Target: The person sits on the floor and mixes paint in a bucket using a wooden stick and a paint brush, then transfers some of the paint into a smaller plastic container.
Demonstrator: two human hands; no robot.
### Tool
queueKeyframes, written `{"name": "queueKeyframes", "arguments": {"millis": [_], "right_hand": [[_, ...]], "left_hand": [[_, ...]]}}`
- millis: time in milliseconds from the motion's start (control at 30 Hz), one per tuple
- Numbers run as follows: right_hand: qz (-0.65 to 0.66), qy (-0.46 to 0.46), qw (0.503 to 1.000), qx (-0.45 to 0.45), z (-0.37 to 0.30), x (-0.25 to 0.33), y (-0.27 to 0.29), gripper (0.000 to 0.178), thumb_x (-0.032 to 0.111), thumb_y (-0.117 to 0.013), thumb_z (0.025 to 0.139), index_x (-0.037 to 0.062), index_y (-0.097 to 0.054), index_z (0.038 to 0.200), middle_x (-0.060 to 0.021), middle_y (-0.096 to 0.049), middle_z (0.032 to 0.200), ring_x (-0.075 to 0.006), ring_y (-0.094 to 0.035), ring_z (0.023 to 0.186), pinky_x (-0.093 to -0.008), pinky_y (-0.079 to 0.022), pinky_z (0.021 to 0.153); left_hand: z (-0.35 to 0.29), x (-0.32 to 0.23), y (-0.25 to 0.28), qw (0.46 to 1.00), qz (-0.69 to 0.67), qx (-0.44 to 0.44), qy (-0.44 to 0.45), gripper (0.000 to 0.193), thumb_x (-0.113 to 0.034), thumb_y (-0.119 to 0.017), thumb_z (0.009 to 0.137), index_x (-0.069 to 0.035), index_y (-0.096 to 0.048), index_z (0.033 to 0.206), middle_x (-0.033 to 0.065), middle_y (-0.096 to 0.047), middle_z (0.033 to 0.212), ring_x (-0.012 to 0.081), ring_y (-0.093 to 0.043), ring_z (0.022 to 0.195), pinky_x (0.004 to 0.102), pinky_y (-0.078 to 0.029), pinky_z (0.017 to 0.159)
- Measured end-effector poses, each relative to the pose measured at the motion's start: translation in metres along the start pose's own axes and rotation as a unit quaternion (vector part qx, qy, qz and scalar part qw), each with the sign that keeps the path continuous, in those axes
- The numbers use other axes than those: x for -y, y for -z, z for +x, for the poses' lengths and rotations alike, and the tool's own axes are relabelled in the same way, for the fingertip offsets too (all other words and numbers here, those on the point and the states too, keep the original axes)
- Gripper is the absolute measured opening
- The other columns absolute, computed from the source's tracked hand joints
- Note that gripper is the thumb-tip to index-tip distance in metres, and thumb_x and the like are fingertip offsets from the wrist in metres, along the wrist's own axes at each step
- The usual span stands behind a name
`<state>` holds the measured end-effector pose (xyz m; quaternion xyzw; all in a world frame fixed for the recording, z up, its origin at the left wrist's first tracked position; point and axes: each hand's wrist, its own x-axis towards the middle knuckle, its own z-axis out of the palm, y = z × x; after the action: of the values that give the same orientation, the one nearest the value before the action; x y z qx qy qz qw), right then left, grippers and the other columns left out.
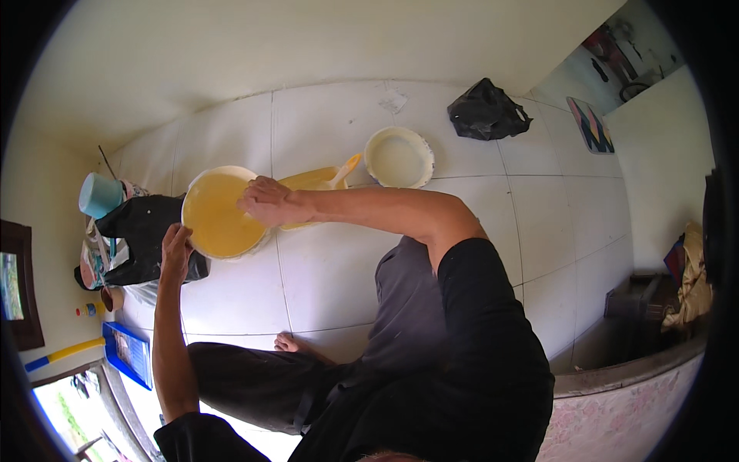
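A round white tub (186,218) full of yellow liquid, which looks like paint, stands on the floor at left of centre. My left hand (176,245) grips the tub's near left rim, fingers closed on it. Over the tub's right edge, my right hand (271,202) is closed with the fingers bent toward the liquid; whatever it holds is hidden. Just beyond my right wrist lies a yellow tray (304,180), partly covered by my forearm. A brush with an orange-yellow handle (348,168) rests across the tray. Right of it sits a white basin (400,157) with pale contents.
A black plastic bag (488,111) lies near the far wall. Left of the tub are another black bag (150,231), a light-blue pail (101,195) and a blue tray (128,354) beside a roller-like yellow and blue pole (69,353). My bare foot (287,343) is on the tiles.
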<state>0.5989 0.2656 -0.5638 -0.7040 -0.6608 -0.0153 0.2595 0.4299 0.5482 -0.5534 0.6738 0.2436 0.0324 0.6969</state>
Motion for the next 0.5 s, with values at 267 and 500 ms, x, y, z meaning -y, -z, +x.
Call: {"name": "queueKeyframes", "arguments": {"millis": [267, 500], "right_hand": [[-0.007, -0.097, 0.995, 0.016, 0.014, 0.019, 0.059, 0.025, 0.025, -0.069, 0.084, 0.0022, -0.071, 0.094, -0.0131, -0.065, 0.099, -0.03, -0.059, 0.106, -0.0427, -0.046, 0.095], [-0.006, -0.332, 0.913, -0.237, -0.108, -0.076, 0.176, 0.02, 0.018, -0.068, 0.089, -0.0006, -0.068, 0.097, -0.0187, -0.069, 0.094, -0.0328, -0.069, 0.089, -0.0404, -0.054, 0.079]], "left_hand": [[-0.018, 0.003, 0.042, 0.997, 0.017, -0.01, 0.073, 0.023, -0.017, -0.063, 0.097, -0.001, -0.056, 0.113, 0.0094, -0.065, 0.099, 0.0191, -0.067, 0.089, 0.0357, -0.055, 0.087], [-0.039, -0.021, 0.024, 0.968, 0.21, -0.085, 0.109, 0.025, -0.02, -0.064, 0.098, 0.001, -0.06, 0.112, 0.0112, -0.068, 0.101, 0.0204, -0.07, 0.086, 0.0358, -0.06, 0.079]]}}
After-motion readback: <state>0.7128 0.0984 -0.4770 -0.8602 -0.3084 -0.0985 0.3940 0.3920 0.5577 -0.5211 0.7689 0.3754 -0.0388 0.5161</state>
